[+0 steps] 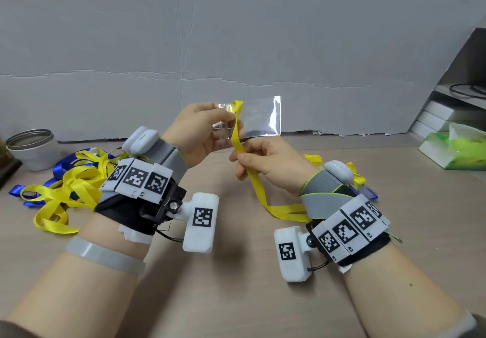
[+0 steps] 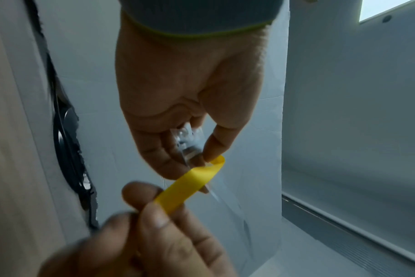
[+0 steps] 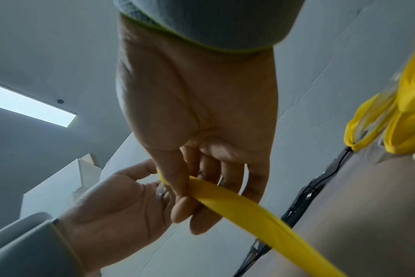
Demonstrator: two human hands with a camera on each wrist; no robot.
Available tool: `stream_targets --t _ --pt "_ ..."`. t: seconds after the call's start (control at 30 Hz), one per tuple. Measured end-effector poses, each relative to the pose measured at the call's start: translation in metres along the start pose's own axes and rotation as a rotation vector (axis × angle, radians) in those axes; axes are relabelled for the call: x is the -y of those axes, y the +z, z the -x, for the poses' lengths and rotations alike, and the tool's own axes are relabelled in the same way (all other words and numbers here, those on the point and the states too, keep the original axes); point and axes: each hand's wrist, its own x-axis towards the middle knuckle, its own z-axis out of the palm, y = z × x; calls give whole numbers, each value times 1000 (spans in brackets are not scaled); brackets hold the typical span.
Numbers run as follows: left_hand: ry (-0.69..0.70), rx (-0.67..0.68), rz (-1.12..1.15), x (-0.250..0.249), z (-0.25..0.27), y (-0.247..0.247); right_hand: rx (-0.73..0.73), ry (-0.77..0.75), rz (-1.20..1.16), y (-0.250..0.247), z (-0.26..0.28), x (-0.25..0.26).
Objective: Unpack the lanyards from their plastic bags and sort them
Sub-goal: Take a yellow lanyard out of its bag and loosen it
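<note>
1. Left hand (image 1: pixel 196 129) is raised above the bench (image 1: pixel 236 298), thumb and fingers pinching the mouth end of a clear plastic bag (image 1: pixel 260 116); the left wrist view shows a small clear clip (image 2: pixel 186 144) between those fingertips.
2. Right hand (image 1: pixel 268 162) sits just below and to the right of the left one, thumb and forefinger pinching a yellow lanyard (image 1: pixel 238 140).
3. From that pinch the yellow lanyard rises to a fold at the bag's mouth, right beside the left thumb; its other end trails down past the right wrist onto the bench.
4. Beyond the fold the plastic bag sticks out to the right, flat and see-through, clear of both hands.
5. On the bench to the left lies a loose pile of lanyards (image 1: pixel 65 187), yellow ones tangled with blue.
6. Behind the right wrist sit more yellow lanyards in bags (image 1: pixel 355 174).
7. Farther out stand a white cup (image 1: pixel 34 150) at the far left and a green tissue pack (image 1: pixel 455 150) at the far right.
</note>
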Motion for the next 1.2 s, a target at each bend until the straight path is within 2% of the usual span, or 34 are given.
stream_targets --t 0.17,0.3,0.43,0.53,0.63,0.7,0.87,1.03,1.2 --pt "-51 171 -209 -3 3 -11 26 -11 59 -7 1 -1" --pt "-133 323 -412 -4 9 -14 73 100 182 -19 5 -4" --pt "-189 359 -551 4 7 -11 51 151 95 -27 6 -7" --pt "-171 350 -651 8 5 -11 10 168 52 -29 5 -6" --pt "-92 305 -876 11 2 -14 -50 155 24 -32 4 -4" --pt "-72 271 -931 12 1 -13 -66 149 8 -32 4 -2" --pt "-38 104 -712 17 -4 -8 -72 135 -52 -24 2 6" --pt "88 -150 -541 19 -13 -8 -45 127 -90 -9 2 13" --pt "123 -306 -241 13 -13 -5 19 146 -133 5 3 15"
